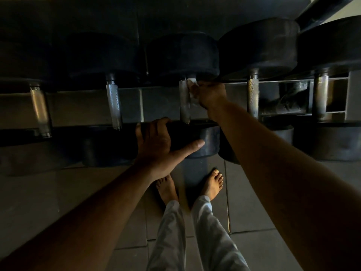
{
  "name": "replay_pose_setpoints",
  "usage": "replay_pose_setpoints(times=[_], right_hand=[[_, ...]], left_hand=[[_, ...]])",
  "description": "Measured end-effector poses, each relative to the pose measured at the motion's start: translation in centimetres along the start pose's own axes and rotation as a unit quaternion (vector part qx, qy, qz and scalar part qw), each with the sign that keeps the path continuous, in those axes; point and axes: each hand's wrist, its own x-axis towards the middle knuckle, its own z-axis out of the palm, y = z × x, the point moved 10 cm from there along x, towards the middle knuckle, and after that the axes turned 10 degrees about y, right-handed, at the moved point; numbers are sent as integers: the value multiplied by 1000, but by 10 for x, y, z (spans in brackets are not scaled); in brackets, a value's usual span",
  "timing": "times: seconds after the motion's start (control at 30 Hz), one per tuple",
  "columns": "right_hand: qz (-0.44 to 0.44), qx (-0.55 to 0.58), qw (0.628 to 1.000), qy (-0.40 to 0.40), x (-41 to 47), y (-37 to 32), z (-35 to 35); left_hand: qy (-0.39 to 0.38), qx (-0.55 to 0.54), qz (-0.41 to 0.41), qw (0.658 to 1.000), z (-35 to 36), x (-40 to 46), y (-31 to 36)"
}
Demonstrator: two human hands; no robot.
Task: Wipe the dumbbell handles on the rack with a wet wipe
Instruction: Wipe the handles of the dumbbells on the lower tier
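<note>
The fingers (192, 90) of the right hand (210, 94) curl round a crumpled white wet wipe (192, 89) and press it against the upper part of the third dumbbell handle (185, 100), just below its far head. The left hand (156, 145) lies spread on the near head (195, 141) of that same dumbbell, its fingers hooked over the head's top edge and the thumb stretched straight along its face. Five dumbbells are in view, side by side on a metal rack (160, 102), each with a knurled steel handle running towards the viewer between two round black heads; the two on the right are larger. Four handles stand bare: two to the left (114, 104) of the wiped one and two to the right (253, 94). The rack stands on a floor (248, 192) of large grey tiles. Two bare feet (212, 184) and pale trouser legs show below. The room is dim.
</note>
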Motion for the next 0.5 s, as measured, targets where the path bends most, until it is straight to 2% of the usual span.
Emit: replay_pose_setpoints(times=[0.17, 0.43, 0.5], right_hand=[[99, 17, 994, -42, -6, 11, 9], [14, -19, 998, -54, -10, 2, 3], [4, -82, 994, -70, -9, 9, 0]], left_hand=[[6, -6, -3, 1000, 3, 0, -4], [-5, -2, -3, 1000, 5, 0, -4], [1, -6, -2, 1000, 2, 0, -4]])
